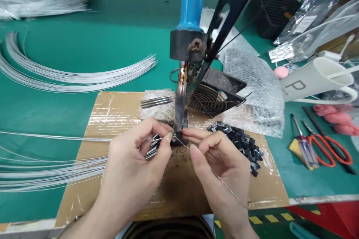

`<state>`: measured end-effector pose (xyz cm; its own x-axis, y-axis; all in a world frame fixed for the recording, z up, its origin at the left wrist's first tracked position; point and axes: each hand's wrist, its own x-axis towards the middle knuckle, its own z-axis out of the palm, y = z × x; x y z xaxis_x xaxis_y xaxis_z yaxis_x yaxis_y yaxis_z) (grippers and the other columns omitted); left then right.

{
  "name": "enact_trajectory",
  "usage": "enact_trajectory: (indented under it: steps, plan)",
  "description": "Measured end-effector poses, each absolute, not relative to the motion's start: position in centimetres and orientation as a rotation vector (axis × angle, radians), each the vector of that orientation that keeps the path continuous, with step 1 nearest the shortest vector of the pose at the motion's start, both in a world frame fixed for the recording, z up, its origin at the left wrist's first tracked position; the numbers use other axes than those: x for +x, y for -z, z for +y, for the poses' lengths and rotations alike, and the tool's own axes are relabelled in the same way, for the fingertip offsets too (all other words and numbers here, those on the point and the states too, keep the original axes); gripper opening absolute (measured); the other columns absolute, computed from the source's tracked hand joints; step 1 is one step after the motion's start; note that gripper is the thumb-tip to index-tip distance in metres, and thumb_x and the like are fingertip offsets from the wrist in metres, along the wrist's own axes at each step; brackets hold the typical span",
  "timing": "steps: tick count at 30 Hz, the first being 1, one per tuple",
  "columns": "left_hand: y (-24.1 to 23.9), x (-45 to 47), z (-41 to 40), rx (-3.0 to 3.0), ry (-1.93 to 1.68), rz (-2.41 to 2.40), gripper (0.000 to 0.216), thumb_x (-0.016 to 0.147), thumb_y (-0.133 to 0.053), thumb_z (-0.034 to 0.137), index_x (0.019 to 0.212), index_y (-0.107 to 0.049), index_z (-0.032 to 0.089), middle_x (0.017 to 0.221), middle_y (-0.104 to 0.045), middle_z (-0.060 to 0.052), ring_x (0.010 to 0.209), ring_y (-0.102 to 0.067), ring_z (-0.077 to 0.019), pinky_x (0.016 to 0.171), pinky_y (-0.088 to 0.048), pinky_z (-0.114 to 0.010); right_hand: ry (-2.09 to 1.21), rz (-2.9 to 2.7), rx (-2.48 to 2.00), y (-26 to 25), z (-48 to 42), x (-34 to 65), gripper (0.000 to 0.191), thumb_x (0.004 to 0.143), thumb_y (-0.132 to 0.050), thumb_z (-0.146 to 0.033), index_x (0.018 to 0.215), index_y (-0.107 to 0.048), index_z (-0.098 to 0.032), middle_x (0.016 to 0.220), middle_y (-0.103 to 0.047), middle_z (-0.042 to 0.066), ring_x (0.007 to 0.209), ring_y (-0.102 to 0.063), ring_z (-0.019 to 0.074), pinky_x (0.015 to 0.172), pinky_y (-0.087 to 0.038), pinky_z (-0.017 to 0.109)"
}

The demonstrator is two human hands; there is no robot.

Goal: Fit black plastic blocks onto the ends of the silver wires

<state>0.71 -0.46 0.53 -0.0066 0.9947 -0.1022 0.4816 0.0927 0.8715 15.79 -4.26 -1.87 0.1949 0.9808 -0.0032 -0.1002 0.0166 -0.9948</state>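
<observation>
My left hand (137, 162) pinches the end of a thin grey cable (61, 137) between thumb and fingers, right by the tip of a soldering iron (180, 108). The iron has a blue handle and points down from a black bracket. Opposite it, my right hand (223, 162) is closed on a thin solder wire (228, 188), which runs from near the iron tip back across the palm. Fingertips of both hands almost meet below the tip, and the small piece between them is mostly hidden. More grey cables (81, 168) pass beneath my left hand.
Cardboard (98, 119) covers the green bench here. Small black parts (241, 143) are heaped to the right, in front of a fan (213, 97) and bubble wrap (255, 89). Orange-handled scissors (322, 149) and a white mug (311, 80) stand farther right. Cable bundles (92, 82) lie left.
</observation>
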Motion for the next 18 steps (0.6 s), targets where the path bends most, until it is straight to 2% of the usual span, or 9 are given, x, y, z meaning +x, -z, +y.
enact_trajectory:
  steps: [9, 14, 18]
  plan:
    - [-0.57, 0.72, -0.36, 1.512, -0.849, 1.6, 0.008, 0.085, -0.067, 0.027, 0.078, -0.068, 0.023, 0.084, -0.078, -0.001, 0.084, -0.077, -0.021, 0.071, -0.056, -0.027, -1.109, -0.984, -1.167, 1.99, -4.26, 15.85, 0.019, 0.096, -0.067, -0.008, 0.087, -0.067, -0.025, 0.119, -0.081, 0.0, 0.115, -0.076, 0.0155, 0.105, -0.056, 0.027]
    - [-0.91, 0.66, -0.4, 1.518, -0.876, 1.582, 0.01, 0.085, -0.068, 0.026, 0.075, -0.068, 0.023, 0.074, -0.07, 0.002, 0.076, -0.076, -0.0184, 0.067, -0.055, -0.025, -1.111, -0.982, -1.163, 1.9, -4.27, 15.81, 0.019, 0.095, -0.067, -0.007, 0.086, -0.066, -0.024, 0.119, -0.081, 0.001, 0.115, -0.076, 0.015, 0.105, -0.056, 0.026]
    - [-0.89, 0.62, -0.53, 1.525, -0.892, 1.583, 0.009, 0.084, -0.069, 0.025, 0.075, -0.069, 0.023, 0.068, -0.065, 0.003, 0.077, -0.076, -0.0196, 0.066, -0.055, -0.025, -1.115, -0.984, -1.153, 1.91, -4.23, 15.89, 0.02, 0.095, -0.067, -0.007, 0.086, -0.066, -0.024, 0.12, -0.081, 0.0, 0.115, -0.076, 0.0147, 0.105, -0.056, 0.026]
